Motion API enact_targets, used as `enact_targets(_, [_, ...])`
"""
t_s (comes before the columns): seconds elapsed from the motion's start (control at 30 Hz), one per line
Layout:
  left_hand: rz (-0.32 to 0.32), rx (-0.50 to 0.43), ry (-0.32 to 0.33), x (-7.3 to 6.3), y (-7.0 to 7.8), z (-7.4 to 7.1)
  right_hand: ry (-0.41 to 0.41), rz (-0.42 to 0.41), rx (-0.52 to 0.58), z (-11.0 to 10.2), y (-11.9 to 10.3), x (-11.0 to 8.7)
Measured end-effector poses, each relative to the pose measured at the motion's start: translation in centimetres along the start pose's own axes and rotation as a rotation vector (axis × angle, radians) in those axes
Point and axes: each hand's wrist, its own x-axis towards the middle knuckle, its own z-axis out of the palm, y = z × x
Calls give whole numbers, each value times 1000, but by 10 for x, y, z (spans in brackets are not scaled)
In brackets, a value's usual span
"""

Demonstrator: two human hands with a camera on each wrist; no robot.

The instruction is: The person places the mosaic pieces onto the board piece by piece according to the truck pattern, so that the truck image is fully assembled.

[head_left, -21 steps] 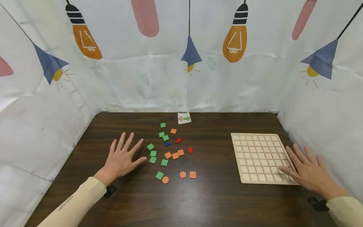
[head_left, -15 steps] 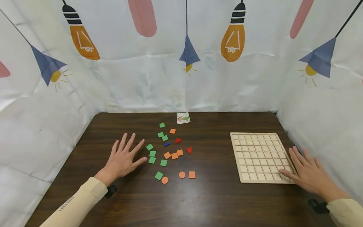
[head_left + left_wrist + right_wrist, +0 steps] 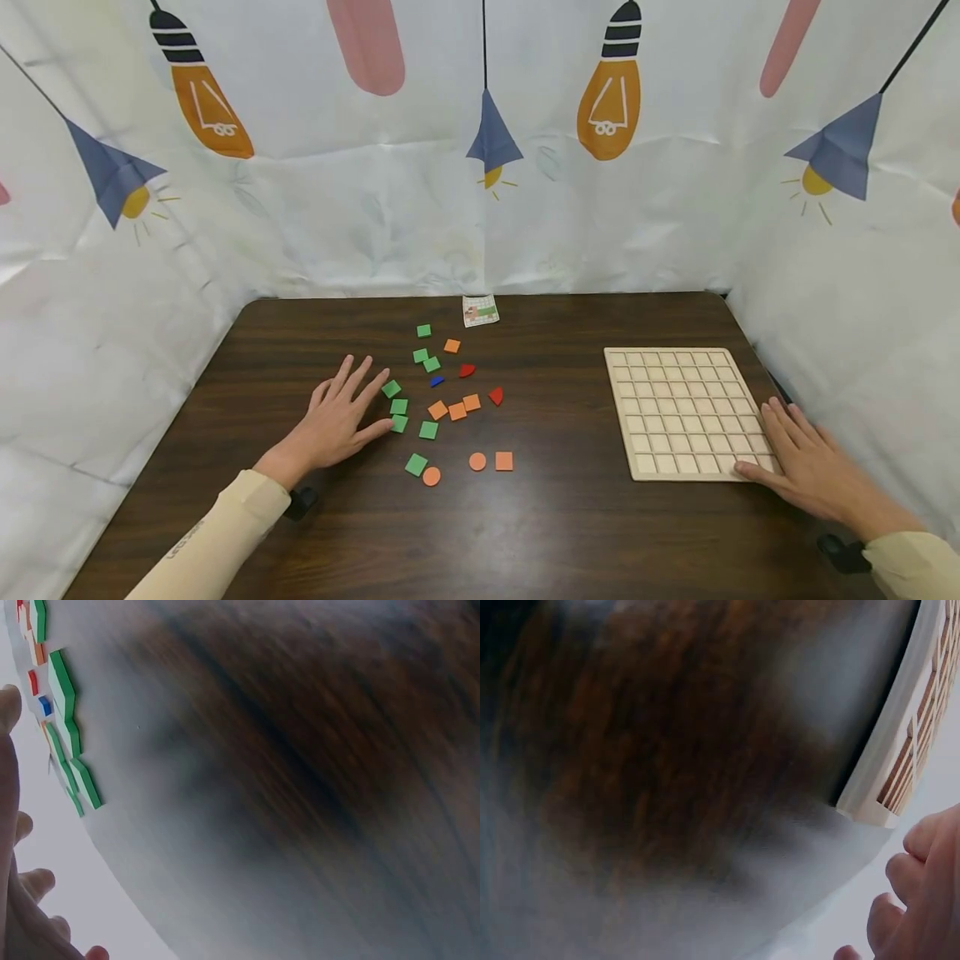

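My left hand (image 3: 330, 429) is spread over the table's left side, fingers extended and nothing held. Its thumb tip and index fingertip reach the nearest green square tiles (image 3: 399, 407); in the left wrist view more green tiles (image 3: 64, 682) stand beyond the hand. My right hand (image 3: 817, 479) lies along the right edge of a pale wooden grid board (image 3: 686, 408), fingers straight, thumb over its near right corner. The board's cells hold no pieces. The right wrist view catches the board's corner (image 3: 870, 810) and the curved fingertips (image 3: 904, 877) beside it.
Orange squares (image 3: 457, 412), orange discs (image 3: 477, 462), red wedge-shaped pieces (image 3: 497, 396) and a small blue piece (image 3: 437, 381) lie scattered mid-table. A small printed card (image 3: 480, 311) sits at the back edge. A white patterned curtain (image 3: 375, 217) encloses the dark wooden table (image 3: 555, 533).
My left hand has shifted slightly right, its fingers drawing closer to the green tiles. The right hand's fingers have come together and settled along the board's edge. The view has turned slightly.
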Motion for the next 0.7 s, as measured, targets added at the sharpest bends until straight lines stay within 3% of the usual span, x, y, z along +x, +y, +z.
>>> enact_targets(0.3, [12,-47,5,5,5,4,-146,70,29,-1,1,0])
enact_targets(0.6, [21,-200,0,10,6,8,-165,61,52,3,3,0])
enact_targets(0.7, [-3,-264,-10,14,6,8,-162,61,60,3,1,1])
